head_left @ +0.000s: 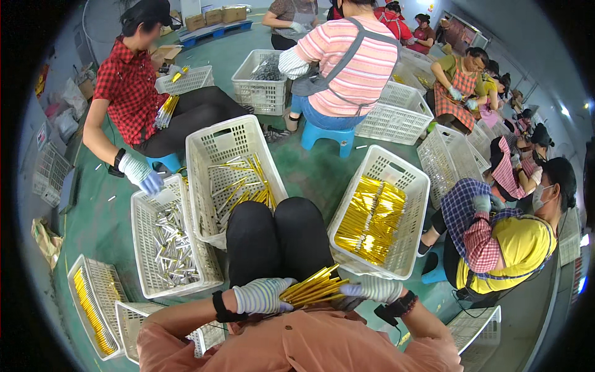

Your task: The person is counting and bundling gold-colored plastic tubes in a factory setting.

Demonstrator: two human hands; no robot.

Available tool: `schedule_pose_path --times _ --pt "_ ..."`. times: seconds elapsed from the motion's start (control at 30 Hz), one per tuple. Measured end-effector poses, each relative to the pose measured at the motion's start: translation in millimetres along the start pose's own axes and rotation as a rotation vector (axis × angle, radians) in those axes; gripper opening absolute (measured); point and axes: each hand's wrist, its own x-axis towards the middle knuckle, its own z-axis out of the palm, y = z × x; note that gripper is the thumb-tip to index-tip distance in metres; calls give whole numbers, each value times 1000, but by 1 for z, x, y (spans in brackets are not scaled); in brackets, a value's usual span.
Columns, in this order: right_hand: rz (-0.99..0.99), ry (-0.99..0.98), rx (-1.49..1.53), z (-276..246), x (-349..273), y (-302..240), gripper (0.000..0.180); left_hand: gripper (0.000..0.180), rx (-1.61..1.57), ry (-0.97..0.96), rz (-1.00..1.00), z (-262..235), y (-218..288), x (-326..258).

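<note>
A bundle of slim gold tubes (pixel 315 287) lies across my lap, held between both hands. My left hand (pixel 263 296), in a striped knit glove, is closed around the bundle's left end. At its right end my right hand (pixel 377 289), gloved the same way, has its fingers closed on the tube ends. The tubes fan out a little, and their tips point up and to the right. Ahead and to the right of my knees, a white crate (pixel 420 197) holds many gold tubes laid in rows. Another white crate (pixel 197 170), ahead left, contains loose gold and silver tubes.
To the left, a white crate (pixel 137 242) holds short silver pieces. A lower-left crate (pixel 77 297) has gold tubes in a row. A co-worker in a checked shirt (pixel 127 74) reaches over the silver pieces. Other people sit on blue stools (pixel 328 137) among more crates.
</note>
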Motion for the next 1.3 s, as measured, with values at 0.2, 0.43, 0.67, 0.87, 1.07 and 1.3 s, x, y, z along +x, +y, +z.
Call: schedule_pose_path --times 0.2,0.43,0.67,0.87,1.07,1.3 --pt "55 326 37 -18 -8 21 45 59 -195 -149 89 -4 -27 5" --pt "-303 804 -608 -40 5 -29 39 41 231 -13 -29 -26 2 -4" --pt "-715 531 -958 25 58 -117 38 32 302 246 45 -43 -10 -1" --pt "-650 515 -1087 31 91 -121 23 22 531 566 318 -66 -1 -3" --pt "-740 405 -858 32 99 -122 29 23 818 578 262 -76 1 -9" --pt "-440 309 -749 30 92 -121 33 25 818 527 190 -79 3 -15"
